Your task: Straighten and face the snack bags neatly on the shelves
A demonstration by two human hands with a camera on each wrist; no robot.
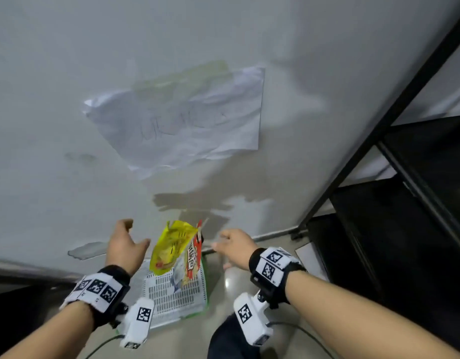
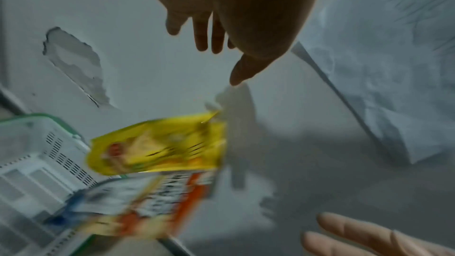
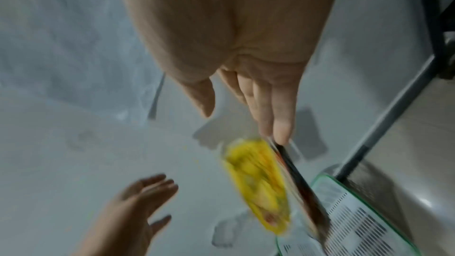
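Observation:
A yellow snack bag [image 1: 172, 247] and a red-and-white snack bag [image 1: 194, 257] are in mid-air between my two hands, above a white slotted basket [image 1: 177, 294] with a green rim. My left hand [image 1: 125, 244] is open to the left of the bags, fingers spread, touching nothing. On their right, my right hand [image 1: 234, 244] is open too. In the right wrist view its fingertips [image 3: 280, 131] are just above the red bag's top edge [image 3: 302, 182], not gripping it. Both bags [image 2: 157, 147] [image 2: 152, 201] look motion-blurred in the wrist views.
A black metal shelf unit [image 1: 405, 229] stands at the right, its shelves dark. A crumpled sheet of paper [image 1: 182, 117] is stuck on the grey wall ahead. The basket sits on the floor by the wall. A dark-clothed knee [image 1: 231, 340] is below the right wrist.

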